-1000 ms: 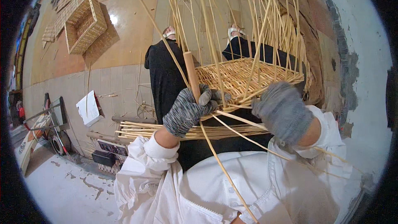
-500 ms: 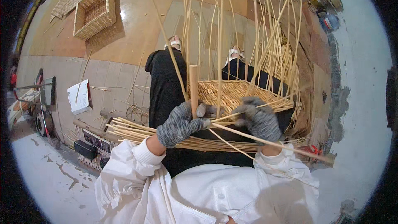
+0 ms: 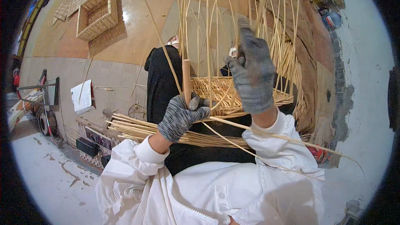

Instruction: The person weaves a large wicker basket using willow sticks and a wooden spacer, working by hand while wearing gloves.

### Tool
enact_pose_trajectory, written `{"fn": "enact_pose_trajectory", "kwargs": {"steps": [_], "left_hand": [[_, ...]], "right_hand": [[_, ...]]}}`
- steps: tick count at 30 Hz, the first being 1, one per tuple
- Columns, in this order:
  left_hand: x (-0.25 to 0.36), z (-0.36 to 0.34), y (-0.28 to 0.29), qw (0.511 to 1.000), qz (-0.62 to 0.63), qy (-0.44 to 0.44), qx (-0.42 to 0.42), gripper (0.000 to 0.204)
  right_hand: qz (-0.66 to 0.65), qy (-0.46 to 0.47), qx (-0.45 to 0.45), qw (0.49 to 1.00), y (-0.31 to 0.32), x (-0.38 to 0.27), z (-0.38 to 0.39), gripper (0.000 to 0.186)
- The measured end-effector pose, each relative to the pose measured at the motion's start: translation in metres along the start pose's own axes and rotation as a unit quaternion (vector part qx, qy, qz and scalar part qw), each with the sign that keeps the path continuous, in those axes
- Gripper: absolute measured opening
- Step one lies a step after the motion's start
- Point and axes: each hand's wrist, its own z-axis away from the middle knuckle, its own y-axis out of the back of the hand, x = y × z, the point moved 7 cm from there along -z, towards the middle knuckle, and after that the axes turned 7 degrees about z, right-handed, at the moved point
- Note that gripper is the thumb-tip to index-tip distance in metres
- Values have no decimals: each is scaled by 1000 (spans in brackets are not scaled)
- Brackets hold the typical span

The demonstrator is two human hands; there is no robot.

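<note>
A half-woven wicker basket base (image 3: pixel 225 93) rests on my lap, its long pale upright canes (image 3: pixel 208 25) fanning away from me. My left hand (image 3: pixel 181 114), in a grey knit glove, grips a round wooden stick (image 3: pixel 186 79) at the near left edge of the weave. My right hand (image 3: pixel 250 73), also gloved, is raised above the base and closed around one of the upright canes. A loose cane (image 3: pixel 283 139) runs across my right sleeve.
A bundle of cut canes (image 3: pixel 137 127) lies across my knees. A finished rectangular wicker basket (image 3: pixel 96 14) sits on the brown floor at upper left. A white sheet (image 3: pixel 82 96) lies left, and clutter stands at upper right.
My right hand has risen from the basket's rim up along the canes. The left hand stays on the stick. The view has tilted slightly.
</note>
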Motion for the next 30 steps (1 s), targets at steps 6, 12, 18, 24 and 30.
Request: {"fn": "enact_pose_trajectory", "kwargs": {"steps": [6, 12, 18, 24, 30], "left_hand": [[-9, 0, 7, 999, 36, 16, -6, 29], [-7, 3, 12, 1000, 19, -6, 24, 26], [-5, 5, 16, 997, 52, -15, 56, 27], [3, 6, 9, 999, 16, -10, 49, 27], [-3, 6, 11, 999, 20, -16, 38, 28]], "right_hand": [[-702, -303, -65, 642, -65, 46, 48, 37], [-499, -225, -159, 822, -50, 17, 27, 25], [-109, 216, -290, 926, -39, 24, 52, 25], [-95, 267, -316, 905, -43, 19, 52, 25], [190, 275, -390, 858, -58, 2, 61, 23]]}}
